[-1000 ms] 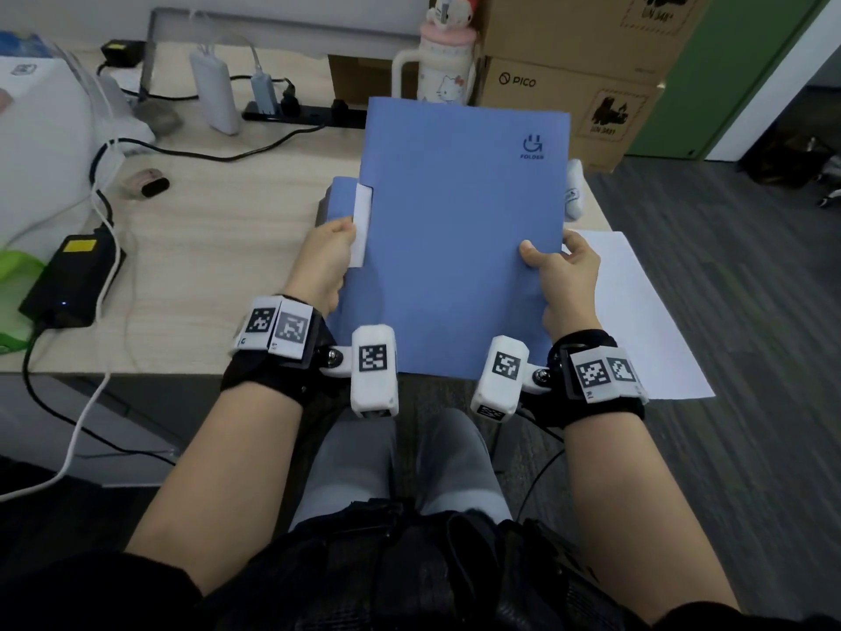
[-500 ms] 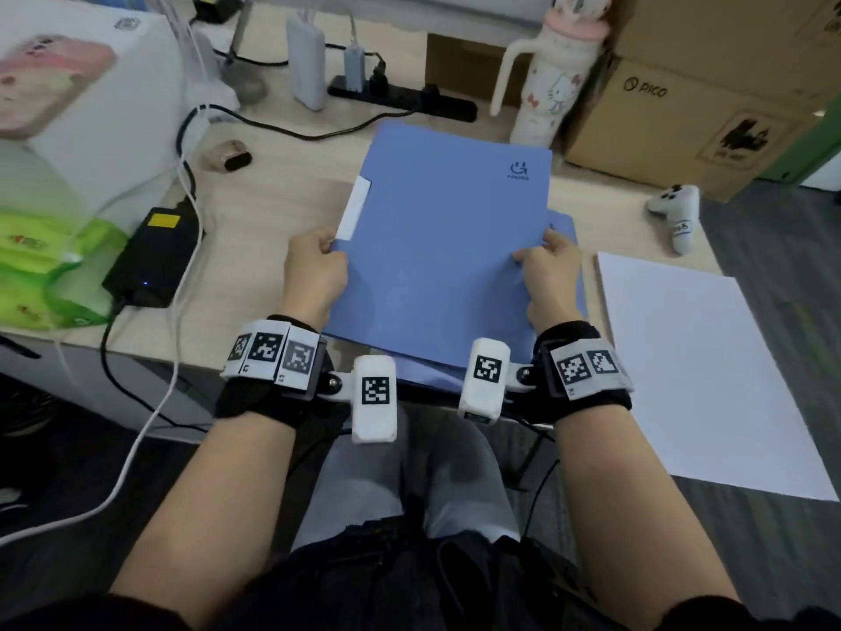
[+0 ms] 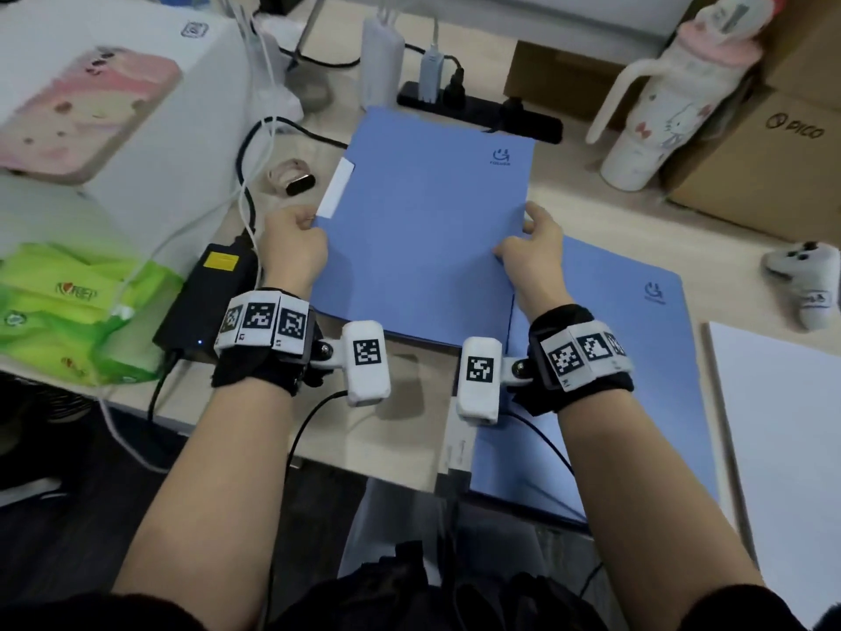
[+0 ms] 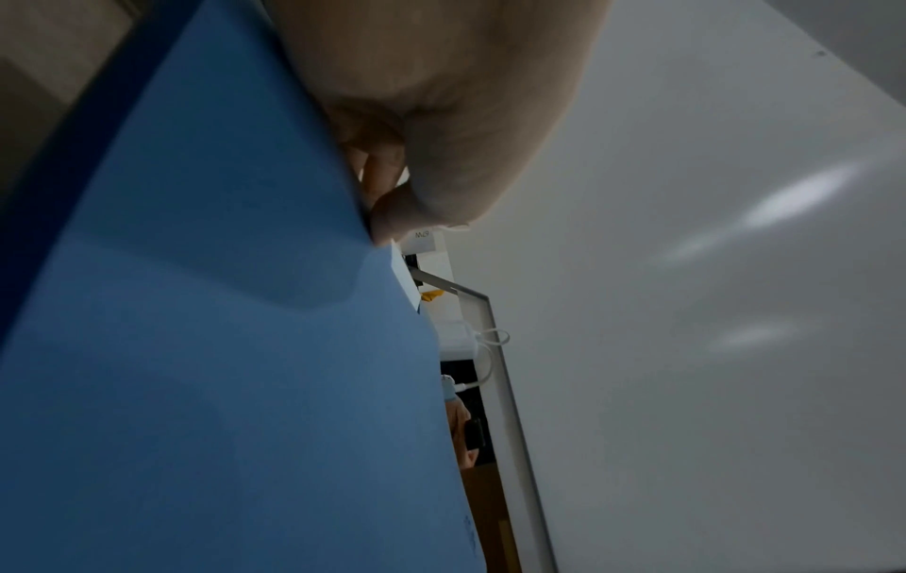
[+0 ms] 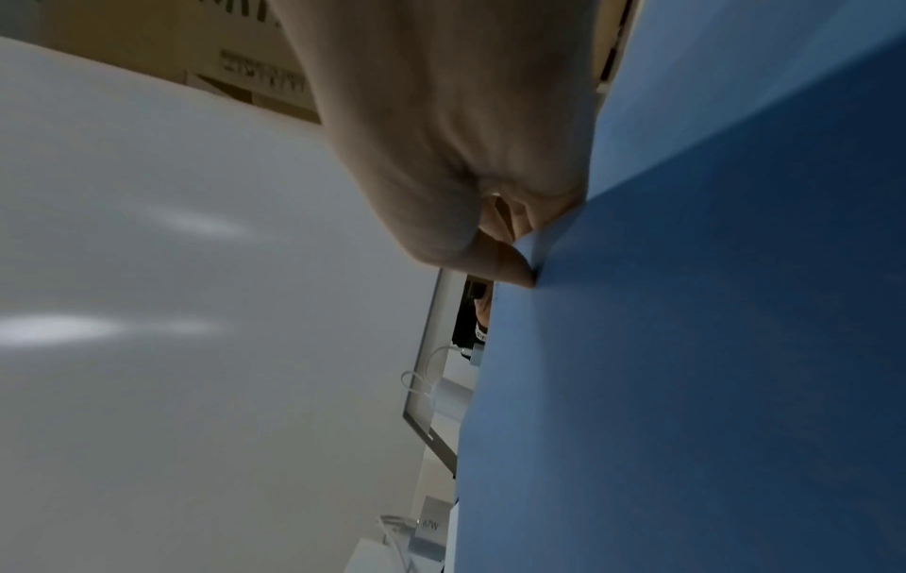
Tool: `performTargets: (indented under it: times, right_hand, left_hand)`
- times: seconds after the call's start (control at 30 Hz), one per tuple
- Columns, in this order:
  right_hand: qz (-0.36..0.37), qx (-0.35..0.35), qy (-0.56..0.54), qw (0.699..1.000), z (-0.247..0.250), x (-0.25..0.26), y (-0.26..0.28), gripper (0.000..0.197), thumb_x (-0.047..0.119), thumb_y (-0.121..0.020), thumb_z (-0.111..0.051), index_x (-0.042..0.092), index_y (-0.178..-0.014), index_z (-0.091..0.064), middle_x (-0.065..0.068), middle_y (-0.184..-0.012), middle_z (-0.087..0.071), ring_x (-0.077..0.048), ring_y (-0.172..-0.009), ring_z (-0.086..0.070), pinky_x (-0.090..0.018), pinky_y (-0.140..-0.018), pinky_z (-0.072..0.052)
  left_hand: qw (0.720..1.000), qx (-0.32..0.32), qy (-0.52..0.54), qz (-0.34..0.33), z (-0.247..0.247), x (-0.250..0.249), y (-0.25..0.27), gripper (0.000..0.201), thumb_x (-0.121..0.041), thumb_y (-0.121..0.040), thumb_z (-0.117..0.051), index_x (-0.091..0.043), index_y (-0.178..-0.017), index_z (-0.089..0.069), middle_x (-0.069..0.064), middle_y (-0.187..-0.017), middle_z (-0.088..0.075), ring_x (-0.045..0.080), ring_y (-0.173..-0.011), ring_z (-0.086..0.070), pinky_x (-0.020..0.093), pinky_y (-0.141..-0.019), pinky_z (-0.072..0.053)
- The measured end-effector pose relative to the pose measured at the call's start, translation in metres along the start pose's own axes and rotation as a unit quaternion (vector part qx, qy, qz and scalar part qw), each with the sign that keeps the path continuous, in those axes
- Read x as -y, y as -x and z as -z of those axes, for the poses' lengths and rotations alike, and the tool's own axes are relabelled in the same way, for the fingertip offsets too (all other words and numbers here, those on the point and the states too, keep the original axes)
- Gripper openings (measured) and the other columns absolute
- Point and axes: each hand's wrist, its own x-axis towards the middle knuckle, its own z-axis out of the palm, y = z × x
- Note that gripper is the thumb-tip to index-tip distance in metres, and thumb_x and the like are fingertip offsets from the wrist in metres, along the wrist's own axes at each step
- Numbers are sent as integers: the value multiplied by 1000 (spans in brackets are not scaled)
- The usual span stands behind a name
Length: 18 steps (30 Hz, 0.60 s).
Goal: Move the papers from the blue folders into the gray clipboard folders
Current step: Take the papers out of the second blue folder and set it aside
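Observation:
I hold a closed blue folder [image 3: 423, 230] by both side edges, low over the wooden desk [image 3: 400, 430]. My left hand [image 3: 293, 245] grips its left edge just below a white label tab [image 3: 337, 189]. My right hand [image 3: 530, 250] pinches its right edge. The left wrist view shows the blue folder [image 4: 205, 349] with my left hand's fingers [image 4: 387, 194] curled at its edge. The right wrist view shows the folder [image 5: 686, 349] and my thumb tip [image 5: 515, 267] against it. A second blue folder [image 3: 614, 371] lies flat on the desk under my right wrist. No gray clipboard folder is in view.
White paper [image 3: 782, 448] lies at the right. A black power adapter [image 3: 205, 302], cables and green packets [image 3: 68, 311] sit left. A power strip [image 3: 482, 111], a white bottle [image 3: 655, 116], cardboard boxes [image 3: 764, 157] and a white controller [image 3: 805, 284] stand behind.
Both hands have lowered the held folder from upright in front of me down toward the desk and to the left. The second folder now shows beneath it at the right.

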Motion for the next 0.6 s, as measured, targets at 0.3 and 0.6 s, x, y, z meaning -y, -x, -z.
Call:
performTargets:
  times: [0.3,0.6]
  right_hand:
    - [-63,51,63,995,-39,5,-28,43,5,-82,-47,-3,-125,-45,-10,-124,-43,-25,-97,-50,-31,-71,-43]
    - [-105,95,33,989,-33,10,-23,56,10,-91,-57,-1,-139,-32,-9,-149,-33,-23,-134,-40,-24,-95,-41]
  left_hand:
    - [992,-24,-128,0,-7,2,-46,35,-6,-77,-42,-23,-91,-70,11,-98,-67,34,-93,-60,40,-85,-50]
    - [962,-38,-270,-17,-14,8,-60,33,-5,-86,-38,-4,-112,-59,23,-113,-59,44,-105,-54,40,-75,-39]
